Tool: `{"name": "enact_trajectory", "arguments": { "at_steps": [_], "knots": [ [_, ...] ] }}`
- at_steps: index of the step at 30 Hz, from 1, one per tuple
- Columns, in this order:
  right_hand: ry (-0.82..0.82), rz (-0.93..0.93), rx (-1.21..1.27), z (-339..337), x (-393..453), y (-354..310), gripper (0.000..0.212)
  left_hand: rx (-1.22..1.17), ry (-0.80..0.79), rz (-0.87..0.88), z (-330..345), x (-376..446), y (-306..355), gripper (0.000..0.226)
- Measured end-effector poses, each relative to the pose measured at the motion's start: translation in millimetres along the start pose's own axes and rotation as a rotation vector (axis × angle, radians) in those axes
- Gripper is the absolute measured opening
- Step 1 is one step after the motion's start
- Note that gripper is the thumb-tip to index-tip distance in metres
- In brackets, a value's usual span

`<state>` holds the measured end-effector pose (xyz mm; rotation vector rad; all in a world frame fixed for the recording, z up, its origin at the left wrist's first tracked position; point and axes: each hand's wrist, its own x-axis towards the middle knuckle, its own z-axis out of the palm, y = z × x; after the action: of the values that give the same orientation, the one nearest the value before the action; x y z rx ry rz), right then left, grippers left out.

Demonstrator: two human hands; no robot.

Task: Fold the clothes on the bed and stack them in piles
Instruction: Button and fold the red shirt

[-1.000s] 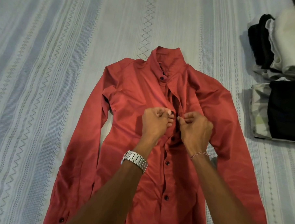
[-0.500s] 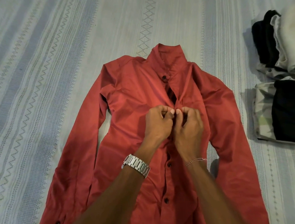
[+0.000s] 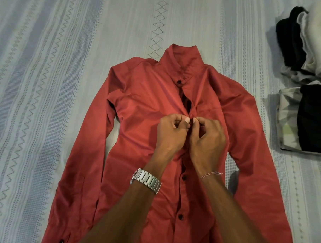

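On the bed [image 3: 47, 79] lies a red shirt [image 3: 141, 120] (front up). Left hand [image 3: 171, 132] and right hand [image 3: 207, 136] both pinch its placket at the chest.

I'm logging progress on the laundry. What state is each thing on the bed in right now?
Red long-sleeved button-up shirt: flat, front up, sleeves spread, unfolded; chest placket gaping.
Black collar button: fastened.
Left hand: pinches the placket at the chest.
Right hand: pinches the placket's other edge.
Dark and pale folded clothes: stacked in piles at the bed's right edge.
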<state>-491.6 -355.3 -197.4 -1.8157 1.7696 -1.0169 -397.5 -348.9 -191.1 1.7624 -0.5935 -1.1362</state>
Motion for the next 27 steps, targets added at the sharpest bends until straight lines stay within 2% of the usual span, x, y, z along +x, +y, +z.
{"name": "enact_trajectory", "arguments": {
  "at_steps": [3,7,14,19,23,27],
  "knots": [
    [0.01,0.007,-0.013,0,0,-3,0.008,0.025,0.003,0.005,-2,2,0,0.016],
    [-0.056,0.016,0.142,0,-2,-2,0.007,0.003,0.017,0.008,-7,6,2,0.016],
    [-0.054,0.241,0.388,3,-5,-5,0.014,0.087,-0.011,0.049,-6,10,0,0.013],
    [-0.168,0.409,0.574,5,-1,-1,0.016,0.079,-0.017,0.044,-7,9,-7,0.013],
    [-0.219,0.51,0.545,4,5,-2,0.012,0.034,0.023,0.02,-6,8,-16,0.013],
    [-0.25,0.488,0.491,1,7,-2,0.01,0.018,0.057,0.023,-3,7,-19,0.012]
  ]
}}
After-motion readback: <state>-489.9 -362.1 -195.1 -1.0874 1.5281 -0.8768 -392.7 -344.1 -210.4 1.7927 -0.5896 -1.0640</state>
